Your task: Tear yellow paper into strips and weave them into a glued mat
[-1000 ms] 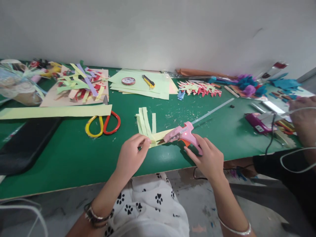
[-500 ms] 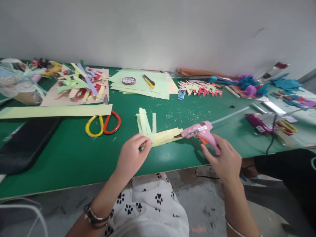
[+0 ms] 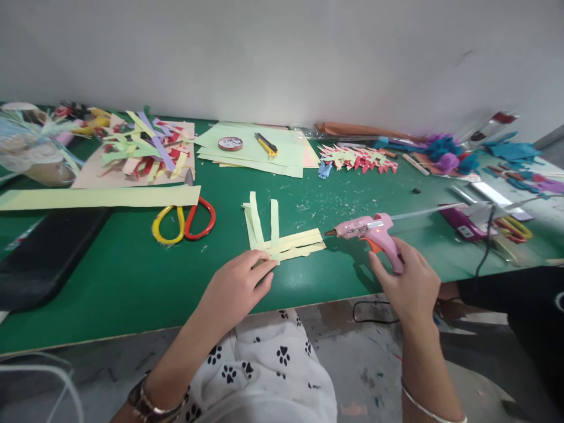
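Note:
Pale green-yellow paper strips (image 3: 299, 239) lie crossed on the green table, some pointing up and away, others to the right. My left hand (image 3: 240, 282) is at their near left end, its fingertips closed on a paper strip where the strips cross. Wrapped in my right hand (image 3: 409, 279) is the handle of a pink hot glue gun (image 3: 361, 228) with an orange trigger. The gun's nozzle points left, just off the right ends of the strips. A clear glue stick (image 3: 418, 212) sticks out of its back.
Scissors (image 3: 183, 226) with yellow and red handles lie left, partly under a long paper strip (image 3: 97, 198). Behind are paper sheets (image 3: 259, 161) with a yellow cutter (image 3: 267, 144) and a round tin (image 3: 230, 144). A person's dark sleeve (image 3: 497, 294) is at right.
The glue gun has moved right, away from the strips. My left hand has shifted slightly right, and one upright strip now lies across the sideways ones.

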`<state>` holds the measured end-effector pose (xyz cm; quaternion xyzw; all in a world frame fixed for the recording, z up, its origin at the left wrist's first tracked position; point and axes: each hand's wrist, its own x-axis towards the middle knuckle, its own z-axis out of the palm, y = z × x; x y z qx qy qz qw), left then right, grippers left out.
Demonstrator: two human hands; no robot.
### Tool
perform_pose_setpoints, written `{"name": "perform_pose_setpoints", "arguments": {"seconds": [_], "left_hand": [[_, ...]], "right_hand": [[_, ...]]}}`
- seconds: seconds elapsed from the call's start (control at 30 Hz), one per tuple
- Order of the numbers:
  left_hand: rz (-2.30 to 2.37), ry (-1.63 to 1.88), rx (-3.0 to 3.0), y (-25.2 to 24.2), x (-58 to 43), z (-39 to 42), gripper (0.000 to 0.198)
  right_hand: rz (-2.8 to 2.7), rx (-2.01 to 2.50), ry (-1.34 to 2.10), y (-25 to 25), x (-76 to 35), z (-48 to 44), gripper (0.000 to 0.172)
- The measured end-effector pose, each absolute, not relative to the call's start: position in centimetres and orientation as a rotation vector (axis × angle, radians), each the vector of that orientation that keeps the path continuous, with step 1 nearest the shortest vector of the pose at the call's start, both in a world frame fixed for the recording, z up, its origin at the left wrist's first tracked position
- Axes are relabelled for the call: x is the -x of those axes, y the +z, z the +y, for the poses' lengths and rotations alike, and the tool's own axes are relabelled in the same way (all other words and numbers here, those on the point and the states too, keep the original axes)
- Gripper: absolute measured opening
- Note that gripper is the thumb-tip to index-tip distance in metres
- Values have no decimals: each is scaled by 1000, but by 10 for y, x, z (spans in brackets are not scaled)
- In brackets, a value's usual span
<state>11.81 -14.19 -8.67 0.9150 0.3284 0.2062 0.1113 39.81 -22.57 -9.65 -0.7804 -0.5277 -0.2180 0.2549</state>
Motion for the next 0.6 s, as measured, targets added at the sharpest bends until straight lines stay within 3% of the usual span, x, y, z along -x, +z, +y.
{"name": "perform_pose_setpoints", "arguments": {"seconds": [0.43,0.6], "left_hand": [[1178,566,-2631,-86,-110,-127,23],[1150,544,-2581,-89,-103,-126,23]], "right_hand": [[-1407,2387,-454,-100,-416,-188,46],[-1577,2314,-621,-84,-399,-178,48]]}}
